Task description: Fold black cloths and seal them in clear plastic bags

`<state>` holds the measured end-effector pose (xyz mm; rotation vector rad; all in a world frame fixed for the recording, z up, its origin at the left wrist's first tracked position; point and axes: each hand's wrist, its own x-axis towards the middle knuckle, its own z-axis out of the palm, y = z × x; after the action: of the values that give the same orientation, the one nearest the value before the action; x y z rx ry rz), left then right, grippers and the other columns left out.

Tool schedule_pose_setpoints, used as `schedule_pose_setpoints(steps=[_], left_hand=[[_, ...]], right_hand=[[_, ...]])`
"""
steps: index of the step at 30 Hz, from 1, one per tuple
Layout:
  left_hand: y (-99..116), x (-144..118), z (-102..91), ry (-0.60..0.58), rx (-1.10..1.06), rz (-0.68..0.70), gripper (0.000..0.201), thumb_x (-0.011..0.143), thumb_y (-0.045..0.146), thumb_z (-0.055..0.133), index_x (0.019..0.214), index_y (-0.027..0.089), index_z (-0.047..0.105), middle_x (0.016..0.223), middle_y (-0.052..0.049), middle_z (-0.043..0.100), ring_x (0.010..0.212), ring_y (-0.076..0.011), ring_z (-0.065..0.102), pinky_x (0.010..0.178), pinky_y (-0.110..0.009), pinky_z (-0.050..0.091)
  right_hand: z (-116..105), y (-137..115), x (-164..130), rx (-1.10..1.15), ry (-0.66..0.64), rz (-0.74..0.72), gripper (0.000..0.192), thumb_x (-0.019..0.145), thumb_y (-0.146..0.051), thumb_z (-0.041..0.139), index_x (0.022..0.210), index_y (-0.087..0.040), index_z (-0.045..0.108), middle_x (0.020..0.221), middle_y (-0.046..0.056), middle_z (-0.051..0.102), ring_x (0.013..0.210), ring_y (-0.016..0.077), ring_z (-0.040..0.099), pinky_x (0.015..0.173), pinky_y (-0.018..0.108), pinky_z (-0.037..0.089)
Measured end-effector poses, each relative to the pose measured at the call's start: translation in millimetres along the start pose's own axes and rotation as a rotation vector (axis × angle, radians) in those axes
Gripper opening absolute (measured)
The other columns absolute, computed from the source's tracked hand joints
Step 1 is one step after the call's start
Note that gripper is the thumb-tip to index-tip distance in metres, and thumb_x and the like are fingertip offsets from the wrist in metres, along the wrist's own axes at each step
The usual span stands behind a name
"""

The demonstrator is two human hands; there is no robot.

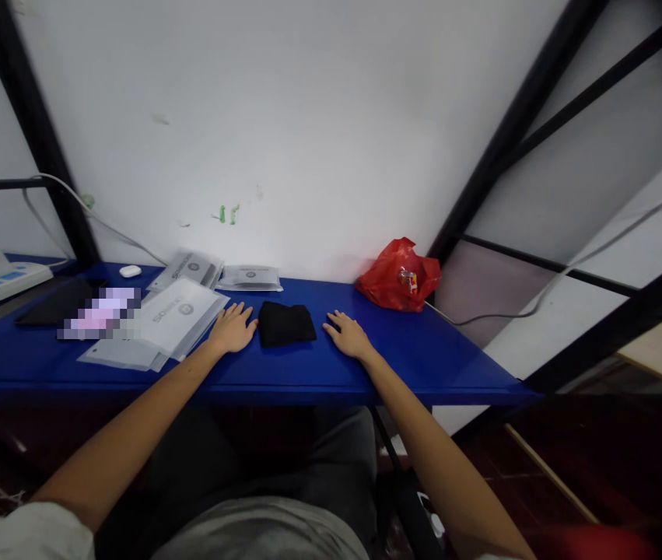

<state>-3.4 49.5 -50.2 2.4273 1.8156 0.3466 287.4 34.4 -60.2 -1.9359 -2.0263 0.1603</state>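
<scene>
A folded black cloth [285, 323] lies on the blue table [307, 373] between my two hands. Just left of it, my left hand [233, 329] rests palm down with its fingers spread, close to the edge of the plastic packets. On the other side, my right hand [349, 334] also lies flat, fingers apart, a small gap away from the cloth. Neither hand holds anything. Several frosted plastic packets [182, 311] with grey print are piled to the left of my left hand. One more packet [250, 278] lies behind, near the wall.
A red plastic bag [401, 274] sits at the back right. A white earbud case [130, 271], a blurred-out phone [100, 313] and a white power strip [4, 281] are on the left. Black metal posts [517, 140] rise at both sides, and a white wall [319, 140] stands behind.
</scene>
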Motion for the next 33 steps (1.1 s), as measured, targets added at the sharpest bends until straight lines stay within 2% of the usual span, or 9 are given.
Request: schedule_pose_setpoints(steps=[14, 16, 18, 20, 22, 25, 28, 30, 33], left_hand=[[0, 0, 0.5, 0.025, 0.021, -0.003, 0.053, 0.093, 0.04, 0.028, 0.135, 0.012, 0.042, 0.146, -0.015, 0.034, 0.136, -0.029, 0.027, 0.109, -0.044, 0.023], [-1, -1, -0.6, 0.114, -0.008, 0.014, 0.048, 0.092, 0.035, 0.031, 0.131, 0.009, 0.045, 0.142, -0.016, 0.04, 0.133, -0.0276, 0.033, 0.108, -0.04, 0.027], [2, -3, -3.5, 0.276, -0.051, 0.064, 0.044, 0.091, 0.028, 0.033, 0.128, 0.008, 0.047, 0.137, -0.015, 0.046, 0.128, -0.0252, 0.04, 0.106, -0.037, 0.03], [12, -8, -7.4, 0.427, -0.084, 0.146, 0.042, 0.091, 0.024, 0.033, 0.127, 0.009, 0.048, 0.131, -0.013, 0.051, 0.122, -0.0239, 0.043, 0.103, -0.036, 0.034], [29, -14, -10.7, 0.48, -0.09, 0.246, 0.039, 0.091, 0.024, 0.035, 0.124, 0.012, 0.051, 0.124, -0.011, 0.055, 0.115, -0.0239, 0.047, 0.098, -0.037, 0.038], [61, -25, -11.7, 0.398, -0.049, 0.407, 0.034, 0.091, 0.024, 0.037, 0.117, 0.015, 0.057, 0.115, -0.01, 0.058, 0.105, -0.0229, 0.05, 0.091, -0.036, 0.041], [85, -30, -9.6, 0.311, 0.027, 0.456, 0.034, 0.091, 0.028, 0.038, 0.117, 0.016, 0.057, 0.115, -0.011, 0.057, 0.106, -0.0254, 0.048, 0.088, -0.039, 0.04], [92, -30, -8.8, 0.246, 0.076, 0.428, 0.034, 0.092, 0.033, 0.038, 0.112, 0.016, 0.06, 0.115, -0.012, 0.057, 0.107, -0.0281, 0.047, 0.087, -0.042, 0.039], [87, -28, -10.9, 0.173, 0.104, 0.387, 0.036, 0.091, 0.038, 0.039, 0.104, 0.014, 0.063, 0.112, -0.013, 0.058, 0.107, -0.0298, 0.048, 0.091, -0.044, 0.037]], right_hand=[[-2, -3, -1, -0.014, -0.013, 0.025, 0.053, 0.092, -0.046, 0.037, 0.136, -0.016, 0.043, 0.147, 0.012, 0.033, 0.138, 0.0255, 0.025, 0.111, 0.043, 0.019], [-2, -3, -1, -0.018, -0.016, 0.025, 0.054, 0.092, -0.046, 0.037, 0.136, -0.016, 0.043, 0.147, 0.013, 0.033, 0.138, 0.0255, 0.026, 0.111, 0.043, 0.019], [-2, -3, -1, -0.021, -0.016, 0.026, 0.054, 0.092, -0.047, 0.038, 0.137, -0.016, 0.042, 0.147, 0.013, 0.033, 0.138, 0.0254, 0.026, 0.111, 0.043, 0.019], [-2, -2, -1, -0.024, -0.014, 0.027, 0.054, 0.092, -0.046, 0.038, 0.137, -0.016, 0.042, 0.147, 0.013, 0.033, 0.137, 0.0255, 0.026, 0.111, 0.043, 0.02], [-2, -2, -1, -0.023, -0.01, 0.027, 0.054, 0.092, -0.045, 0.038, 0.136, -0.015, 0.042, 0.147, 0.013, 0.034, 0.137, 0.0257, 0.027, 0.111, 0.043, 0.02], [-2, -2, -1, -0.02, -0.003, 0.023, 0.054, 0.092, -0.045, 0.038, 0.136, -0.015, 0.043, 0.146, 0.013, 0.034, 0.137, 0.0255, 0.028, 0.111, 0.043, 0.02], [-2, -3, -2, -0.022, 0.003, 0.022, 0.053, 0.092, -0.045, 0.039, 0.136, -0.016, 0.043, 0.146, 0.013, 0.035, 0.137, 0.0252, 0.028, 0.111, 0.043, 0.02], [-2, -3, -2, -0.023, 0.002, 0.023, 0.053, 0.092, -0.045, 0.038, 0.136, -0.016, 0.044, 0.146, 0.013, 0.035, 0.137, 0.0253, 0.028, 0.111, 0.043, 0.02], [-3, -4, -2, -0.018, -0.004, 0.024, 0.053, 0.092, -0.045, 0.038, 0.136, -0.015, 0.043, 0.146, 0.013, 0.035, 0.137, 0.0254, 0.027, 0.111, 0.043, 0.02]])
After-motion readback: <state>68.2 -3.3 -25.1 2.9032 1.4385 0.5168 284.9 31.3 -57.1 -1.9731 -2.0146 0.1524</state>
